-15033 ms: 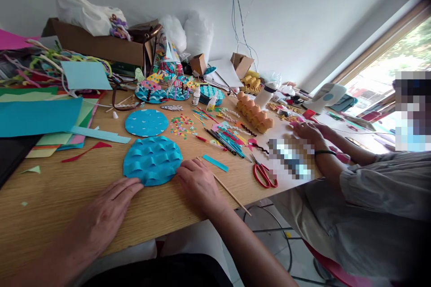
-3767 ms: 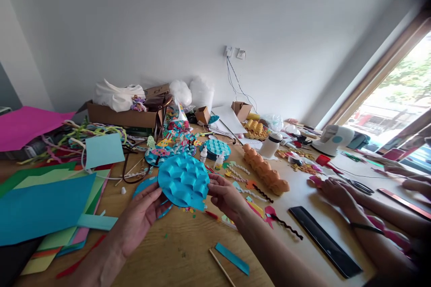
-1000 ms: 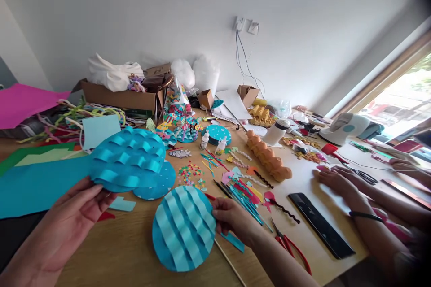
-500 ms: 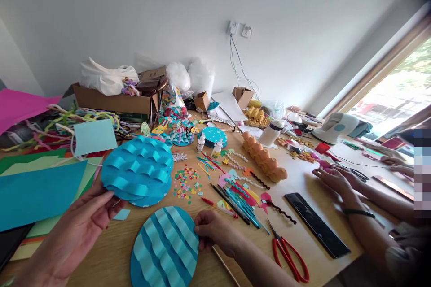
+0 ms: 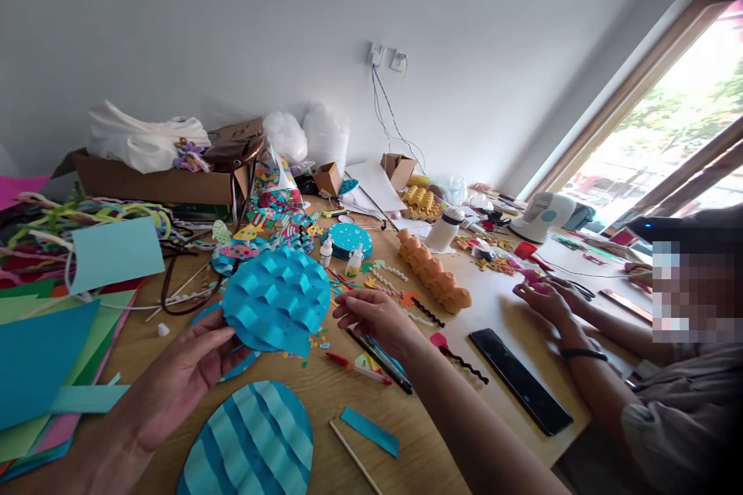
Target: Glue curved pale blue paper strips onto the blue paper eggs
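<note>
My left hand [image 5: 194, 360] grips the left edge of a blue paper disc [image 5: 279, 302], pinched between thumb and fingers. Rows of raised, wavy blue strips cover the disc's face. Partly hidden behind that hand is another blue disc [image 5: 241, 366]. My right hand [image 5: 377, 317] hovers just right of the held disc, fingers loosely stretched and nothing in them. On the table in front lies a blue oval [image 5: 249, 441] with lighter wavy stripes, touched by neither hand. Beside it are a thin wooden stick [image 5: 355, 456] and a short blue paper strip [image 5: 370, 431].
Coloured paper sheets [image 5: 46, 363] are piled at left. Pens [image 5: 383, 363], glue bottles [image 5: 354, 261], an orange egg-carton strip [image 5: 433, 271] and a black phone [image 5: 519, 379] lie beyond my right hand. A co-worker's hands [image 5: 549, 302] work at right, near a white sewing machine [image 5: 546, 216].
My right hand has let go of the striped oval and moved up toward the held disc. My left hand has shifted right with its disc. The view has turned slightly right.
</note>
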`<action>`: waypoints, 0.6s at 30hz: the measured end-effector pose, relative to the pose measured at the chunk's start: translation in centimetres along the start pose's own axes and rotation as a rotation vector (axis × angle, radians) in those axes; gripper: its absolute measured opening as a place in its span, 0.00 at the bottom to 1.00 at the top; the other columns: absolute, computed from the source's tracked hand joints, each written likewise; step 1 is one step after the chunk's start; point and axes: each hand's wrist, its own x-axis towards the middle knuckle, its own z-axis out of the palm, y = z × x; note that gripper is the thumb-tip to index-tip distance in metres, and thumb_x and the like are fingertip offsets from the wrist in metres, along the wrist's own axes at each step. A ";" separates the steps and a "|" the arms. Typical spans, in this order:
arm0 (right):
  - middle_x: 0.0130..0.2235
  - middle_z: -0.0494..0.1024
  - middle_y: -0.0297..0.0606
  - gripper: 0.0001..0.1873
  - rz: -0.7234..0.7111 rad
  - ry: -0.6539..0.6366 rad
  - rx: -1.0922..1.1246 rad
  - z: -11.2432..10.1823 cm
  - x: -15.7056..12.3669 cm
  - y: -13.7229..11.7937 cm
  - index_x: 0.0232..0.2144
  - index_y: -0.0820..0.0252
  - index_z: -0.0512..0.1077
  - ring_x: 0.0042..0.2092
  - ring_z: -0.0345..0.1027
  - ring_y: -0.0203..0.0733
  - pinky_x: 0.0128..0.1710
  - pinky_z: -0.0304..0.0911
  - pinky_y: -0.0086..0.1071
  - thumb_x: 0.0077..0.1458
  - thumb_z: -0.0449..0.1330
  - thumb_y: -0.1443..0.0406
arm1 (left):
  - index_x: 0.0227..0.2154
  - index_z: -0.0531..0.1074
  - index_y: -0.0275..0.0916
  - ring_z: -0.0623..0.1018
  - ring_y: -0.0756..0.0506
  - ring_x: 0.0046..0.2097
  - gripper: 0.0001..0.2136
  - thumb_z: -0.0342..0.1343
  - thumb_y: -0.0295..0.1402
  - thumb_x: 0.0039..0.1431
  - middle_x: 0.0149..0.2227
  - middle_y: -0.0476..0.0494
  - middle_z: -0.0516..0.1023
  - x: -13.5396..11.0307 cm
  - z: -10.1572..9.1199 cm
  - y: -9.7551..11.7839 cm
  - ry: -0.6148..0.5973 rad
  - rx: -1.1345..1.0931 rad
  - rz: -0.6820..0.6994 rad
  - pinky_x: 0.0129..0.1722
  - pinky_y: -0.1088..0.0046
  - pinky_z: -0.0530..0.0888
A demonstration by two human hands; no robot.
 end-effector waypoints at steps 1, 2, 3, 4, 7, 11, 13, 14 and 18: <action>0.29 0.77 0.37 0.18 0.019 -0.023 0.028 0.0 0.2 0.0 0.31 0.65 0.72 0.27 0.70 0.31 0.20 0.56 0.20 0.41 0.65 0.56 | 0.40 0.75 0.41 0.78 0.44 0.40 0.16 0.65 0.30 0.45 0.42 0.44 0.78 0.1 0.0 -0.2 -0.014 -0.001 -0.020 0.41 0.68 0.76; 0.29 0.76 0.37 0.18 0.037 -0.039 0.054 -0.1 0.4 0.1 0.30 0.65 0.72 0.26 0.70 0.31 0.20 0.56 0.20 0.40 0.66 0.56 | 0.40 0.75 0.41 0.77 0.43 0.41 0.16 0.65 0.30 0.45 0.43 0.44 0.78 0.3 0.1 -0.4 -0.029 -0.002 -0.037 0.41 0.68 0.76; 0.28 0.76 0.37 0.18 0.053 -0.047 0.078 -0.1 0.5 0.3 0.29 0.65 0.72 0.26 0.70 0.31 0.20 0.55 0.21 0.39 0.67 0.56 | 0.41 0.75 0.41 0.78 0.43 0.41 0.17 0.65 0.30 0.45 0.42 0.44 0.78 0.4 0.1 -0.6 -0.041 -0.002 -0.051 0.41 0.68 0.76; 0.27 0.75 0.36 0.19 0.066 -0.050 0.096 -0.1 0.6 0.6 0.27 0.65 0.71 0.25 0.69 0.31 0.20 0.54 0.21 0.38 0.67 0.56 | 0.41 0.75 0.42 0.78 0.43 0.40 0.17 0.65 0.30 0.45 0.42 0.45 0.79 0.5 0.1 -0.9 -0.051 0.000 -0.067 0.40 0.69 0.76; 0.22 0.73 0.33 0.19 0.089 -0.041 0.101 -0.4 0.7 1.3 0.25 0.63 0.70 0.23 0.67 0.31 0.19 0.52 0.22 0.36 0.69 0.56 | 0.41 0.75 0.42 0.78 0.41 0.40 0.18 0.66 0.29 0.44 0.40 0.44 0.79 0.8 0.1 -1.6 -0.066 -0.009 -0.108 0.40 0.68 0.76; 0.21 0.71 0.33 0.13 0.074 -0.016 0.074 -1.2 0.3 1.4 0.23 0.59 0.71 0.23 0.64 0.32 0.19 0.51 0.23 0.39 0.68 0.58 | 0.42 0.75 0.42 0.77 0.39 0.45 0.18 0.65 0.27 0.45 0.43 0.44 0.78 1.4 0.4 -2.3 -0.095 -0.042 -0.129 0.44 0.66 0.75; 0.22 0.72 0.34 0.10 0.056 0.006 0.062 -1.9 0.3 1.0 0.22 0.57 0.72 0.23 0.64 0.33 0.20 0.52 0.24 0.41 0.67 0.59 | 0.45 0.73 0.43 0.76 0.40 0.46 0.20 0.64 0.27 0.46 0.44 0.43 0.78 1.5 0.6 -2.2 -0.074 -0.042 -0.135 0.43 0.68 0.75; 0.22 0.72 0.35 0.09 0.034 0.050 0.037 -2.4 0.4 0.6 0.21 0.56 0.72 0.23 0.64 0.34 0.20 0.53 0.25 0.42 0.66 0.60 | 0.47 0.72 0.44 0.76 0.40 0.47 0.22 0.65 0.28 0.46 0.44 0.43 0.78 1.6 0.6 -2.1 -0.054 -0.032 -0.136 0.43 0.69 0.75; 0.23 0.72 0.36 0.07 -0.105 0.352 -0.111 -6.0 1.8 -2.0 0.22 0.57 0.70 0.25 0.65 0.35 0.21 0.59 0.27 0.50 0.61 0.63 | 0.48 0.71 0.45 0.75 0.39 0.48 0.24 0.66 0.32 0.44 0.46 0.41 0.77 1.6 -0.8 -2.0 0.012 0.063 -0.118 0.43 0.70 0.76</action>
